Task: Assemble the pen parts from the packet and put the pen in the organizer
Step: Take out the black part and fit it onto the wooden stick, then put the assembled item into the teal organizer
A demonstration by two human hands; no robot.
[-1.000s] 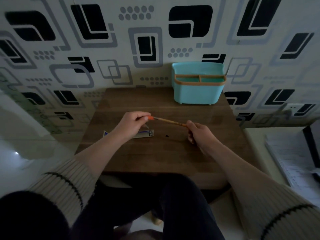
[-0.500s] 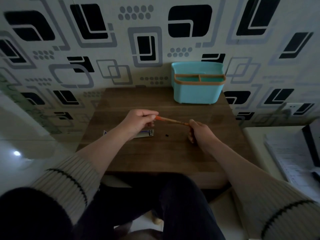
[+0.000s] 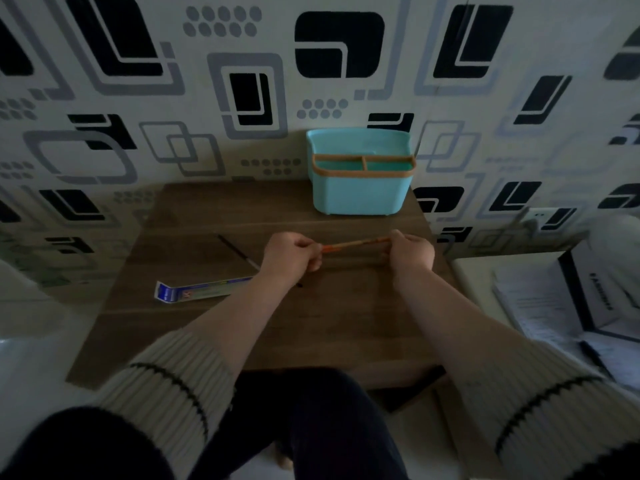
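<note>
An orange-brown pen barrel (image 3: 353, 244) is held level above the wooden table (image 3: 207, 341), one end in each hand. My left hand (image 3: 289, 256) pinches its orange left end; my right hand (image 3: 410, 252) grips its right end. A thin dark refill (image 3: 239, 252) lies on the table left of my left hand. The flat blue-and-white packet (image 3: 201, 291) lies below it, partly under my left wrist. A tiny dark piece (image 3: 300, 285) sits by that wrist. The turquoise organizer (image 3: 360, 192) with a tan rim and two front compartments stands at the back of the table.
The patterned wall rises directly behind the table. To the right, a lower white surface carries printed papers (image 3: 540, 306) and a black-and-white box (image 3: 602, 289). My dark-clothed lap (image 3: 311, 427) is at the table's near edge.
The view has shifted and tilted down. Both hands have come closer together on the barrel, which now lies nearly level. The refill and more of the packet have come into sight at the left.
</note>
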